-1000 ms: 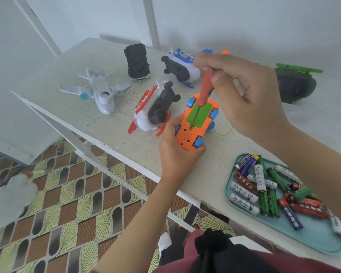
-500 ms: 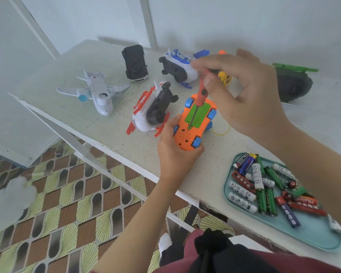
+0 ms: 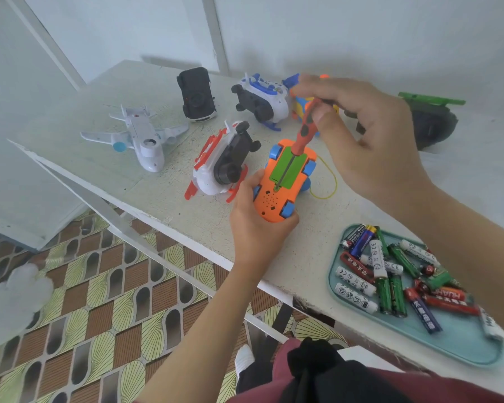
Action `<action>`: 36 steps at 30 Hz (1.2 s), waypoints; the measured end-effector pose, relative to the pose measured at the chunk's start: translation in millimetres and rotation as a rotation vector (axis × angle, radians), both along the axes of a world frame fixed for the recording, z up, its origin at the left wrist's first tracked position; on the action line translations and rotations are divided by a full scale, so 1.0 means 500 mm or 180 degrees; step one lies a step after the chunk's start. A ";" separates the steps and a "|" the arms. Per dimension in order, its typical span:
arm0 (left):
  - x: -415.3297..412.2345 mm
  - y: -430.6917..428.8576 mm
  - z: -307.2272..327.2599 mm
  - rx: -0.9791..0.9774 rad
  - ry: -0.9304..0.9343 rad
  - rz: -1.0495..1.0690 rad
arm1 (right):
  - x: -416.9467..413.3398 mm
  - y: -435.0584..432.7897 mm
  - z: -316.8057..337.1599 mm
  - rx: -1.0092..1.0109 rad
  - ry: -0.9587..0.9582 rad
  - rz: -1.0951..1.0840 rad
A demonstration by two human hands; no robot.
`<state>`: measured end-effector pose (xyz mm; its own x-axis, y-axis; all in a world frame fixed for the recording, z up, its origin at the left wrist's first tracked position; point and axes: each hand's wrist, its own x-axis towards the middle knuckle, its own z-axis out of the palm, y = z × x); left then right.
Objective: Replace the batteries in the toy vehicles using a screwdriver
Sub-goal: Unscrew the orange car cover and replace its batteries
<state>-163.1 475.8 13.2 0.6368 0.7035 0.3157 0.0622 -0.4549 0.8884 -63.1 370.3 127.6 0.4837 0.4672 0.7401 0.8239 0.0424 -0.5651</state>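
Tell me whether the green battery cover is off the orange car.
No, the green cover sits closed on the orange car, under the screwdriver.

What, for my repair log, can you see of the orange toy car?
The orange toy car looks plastic and lies belly-up, tilted, with blue wheels, a green cover along its underside and speaker holes near its closer end. The left hand grips that end. The screwdriver, held by the right hand, has its tip at the cover's near edge. A yellow string loops beside it.
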 end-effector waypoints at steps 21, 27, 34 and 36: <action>0.003 0.006 -0.011 0.0199 -0.0055 0.0001 | -0.021 0.010 -0.002 0.0251 -0.0082 -0.0142; 0.004 0.004 -0.008 0.0193 -0.0033 0.0015 | -0.013 -0.014 -0.004 -0.0174 -0.0302 -0.0111; 0.006 0.000 -0.003 0.0349 -0.0113 0.0053 | 0.004 -0.087 -0.020 -0.1099 -0.0233 -0.0303; 0.007 0.002 -0.007 0.0515 -0.0117 0.0094 | 0.009 -0.108 -0.017 -0.1467 0.0123 -0.0260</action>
